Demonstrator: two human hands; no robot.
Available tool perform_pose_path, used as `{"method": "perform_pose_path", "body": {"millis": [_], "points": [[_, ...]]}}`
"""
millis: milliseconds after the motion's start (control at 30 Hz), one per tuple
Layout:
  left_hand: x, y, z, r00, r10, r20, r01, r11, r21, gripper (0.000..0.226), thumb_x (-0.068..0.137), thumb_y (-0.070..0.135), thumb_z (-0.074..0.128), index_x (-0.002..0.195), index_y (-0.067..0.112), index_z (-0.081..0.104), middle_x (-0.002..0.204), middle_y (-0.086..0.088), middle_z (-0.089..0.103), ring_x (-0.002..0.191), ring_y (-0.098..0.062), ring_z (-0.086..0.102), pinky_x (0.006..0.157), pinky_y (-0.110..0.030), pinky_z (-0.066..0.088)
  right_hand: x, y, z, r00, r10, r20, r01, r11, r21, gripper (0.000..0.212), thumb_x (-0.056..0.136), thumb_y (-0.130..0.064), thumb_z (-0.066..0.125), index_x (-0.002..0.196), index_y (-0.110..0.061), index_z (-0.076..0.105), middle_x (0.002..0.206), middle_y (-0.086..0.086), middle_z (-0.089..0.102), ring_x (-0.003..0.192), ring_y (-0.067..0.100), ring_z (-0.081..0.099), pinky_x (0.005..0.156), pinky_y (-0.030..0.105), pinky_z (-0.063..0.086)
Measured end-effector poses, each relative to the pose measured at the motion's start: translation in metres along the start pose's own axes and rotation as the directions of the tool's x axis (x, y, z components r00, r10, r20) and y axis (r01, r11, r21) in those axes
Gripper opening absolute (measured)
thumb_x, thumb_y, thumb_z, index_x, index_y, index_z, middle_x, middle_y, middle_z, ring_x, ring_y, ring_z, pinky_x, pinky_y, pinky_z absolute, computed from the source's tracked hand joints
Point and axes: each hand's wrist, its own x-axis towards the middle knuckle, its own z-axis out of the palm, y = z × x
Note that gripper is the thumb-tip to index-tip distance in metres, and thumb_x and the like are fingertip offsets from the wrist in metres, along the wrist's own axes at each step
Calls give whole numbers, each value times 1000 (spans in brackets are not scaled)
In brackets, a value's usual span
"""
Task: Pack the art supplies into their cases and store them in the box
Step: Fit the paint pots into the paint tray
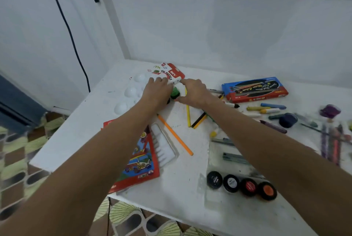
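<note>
You're barely started: both hands, left [159, 91] and right [192, 91], curl round a green pot [174, 93] at 12 o'clock by the pastels box [168, 72]. Crayons [266, 109] at 3 and paint jars [242, 185] at 5 lie loose (no storage box visible).

A black cable [70, 33] hangs down the white wall [228, 30].

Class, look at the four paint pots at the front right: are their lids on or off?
On. All four paint pots show caps: two black, one red, one orange.
</note>
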Motion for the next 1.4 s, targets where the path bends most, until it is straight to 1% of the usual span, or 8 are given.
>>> {"method": "perform_pose_path", "body": {"millis": [200, 433, 567, 767, 933, 1100, 1300, 1400], "points": [[2, -10, 5, 998, -18, 65, 30, 980, -194, 24, 85, 32, 58, 94, 10, 57, 105, -11, 48, 96, -26, 49, 79, -37, 41, 19, -15, 18, 996, -55, 74, 61, 995, -78, 39, 85, -31, 58, 123, -22, 52, 121, 6, 59, 111, 32, 46, 90, 40, 38], [1, -16, 5, 978, -15, 208, 120, 856, -503, 38, 68, 43, 77, 87, 12, 64, 93, -6, 50, 80, -20, 54, 63, -28, 39, 23, -8, 20, 996, -73, 58, 58, 972, 226, 32, 81, -14, 68, 111, -15, 56, 113, 8, 61, 101, 26, 58, 87, 37, 50], [-8, -17, 2, 982, -28, 187, 136, 791, -597, 35, 70, 33, 78, 96, 11, 70, 95, -9, 62, 83, -22, 58, 66, -27, 43, 23, -5, 16, 990, -127, 61, 104, 951, 292, 30, 81, -8, 71, 108, -11, 59, 111, 7, 61, 91, 19, 56, 74, 23, 43], [-19, -23, -4, 977, -116, 179, 211, 654, -727, 39, 69, 24, 80, 104, 17, 67, 104, 0, 57, 93, -16, 50, 77, -24, 36, 18, -7, 20, 985, -158, 65, 140, 964, 227, 35, 78, -5, 71, 111, -11, 62, 114, 10, 60, 93, 18, 52, 78, 22, 36], [-28, -37, -20, 962, -257, 93, 220, 529, -819, 41, 69, 19, 78, 108, 17, 64, 106, 2, 64, 98, -16, 59, 83, -25, 42, 2, -7, 1, 995, -94, -32, 99, 930, 354, 33, 78, -12, 71, 110, -12, 61, 104, 3, 59, 95, 17, 56, 72, 17, 41], [-59, -49, -46, 901, -433, 28, 196, 349, -916, 50, 68, 29, 79, 113, 26, 60, 100, 3, 67, 88, -18, 65, 85, -33, 50, -35, 11, -38, 988, -7, -155, 77, 891, 448, 34, 76, -17, 71, 110, -15, 64, 110, 8, 63, 96, 20, 63, 88, 32, 52], [-117, 19, -77, 966, -252, 51, 140, 347, -927, 38, 72, 46, 77, 104, 29, 65, 91, 6, 68, 81, -11, 64, 77, -27, 49, -147, 36, -72, 996, -41, -76, 72, 878, 473, 41, 79, -13, 72, 119, -10, 63, 108, -4, 58, 80, 1, 62, 67, 5, 47], [-147, 63, -86, 989, -134, 56, 100, 345, -933, 31, 71, 37, 79, 98, 32, 64, 89, 7, 69, 78, -10, 65, 74, -26, 51, -206, 42, -76, 1000, -10, -12, 14, 873, 488, 39, 75, -16, 78, 112, -15, 66, 99, -7, 62, 85, 8, 64, 73, 14, 52]]}}
